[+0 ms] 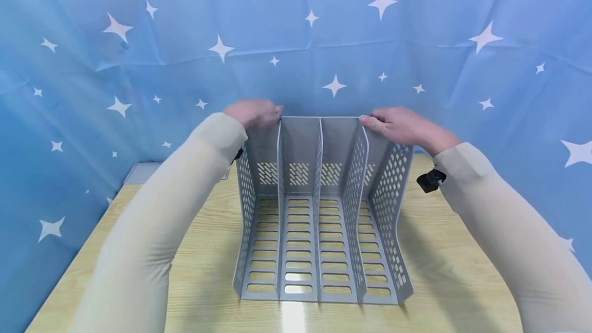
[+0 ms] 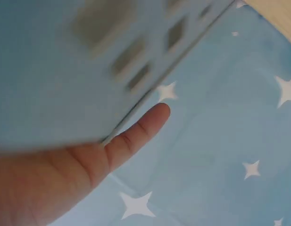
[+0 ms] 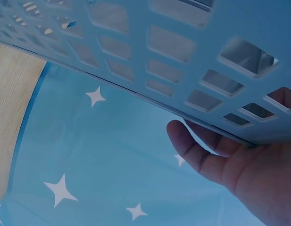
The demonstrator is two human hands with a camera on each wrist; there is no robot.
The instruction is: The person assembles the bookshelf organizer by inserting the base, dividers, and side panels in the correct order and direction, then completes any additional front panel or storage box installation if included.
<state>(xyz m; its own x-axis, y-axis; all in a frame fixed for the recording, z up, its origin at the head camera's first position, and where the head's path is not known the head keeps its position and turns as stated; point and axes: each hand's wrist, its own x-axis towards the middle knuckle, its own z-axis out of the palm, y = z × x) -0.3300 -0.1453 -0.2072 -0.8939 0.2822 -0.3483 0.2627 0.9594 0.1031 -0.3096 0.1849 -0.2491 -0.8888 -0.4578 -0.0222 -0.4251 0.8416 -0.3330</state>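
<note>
A grey file organizer [image 1: 300,145] with upright dividers, slotted base and perforated sides stands in the middle of the table, its compartments facing me. At its back left corner my left hand [image 1: 256,113] grips the top edge, with most fingers hidden behind the panel. My right hand [image 1: 401,123] holds the top edge at the back right, thumb over the front near a divider. In the left wrist view one finger of the left hand [image 2: 65,174] lies along the edge of the perforated side panel [image 2: 41,94]. The right wrist view shows fingers of the right hand [image 3: 261,174] behind the side panel [image 3: 140,52].
The light wooden table [image 1: 199,256] runs up to a blue curtain [image 1: 277,9] with white stars, close behind the organizer. A flat grey item [image 1: 142,171] lies at the table's back left, partly hidden by my left sleeve. A black wrist device [image 1: 431,181] hangs below the right cuff.
</note>
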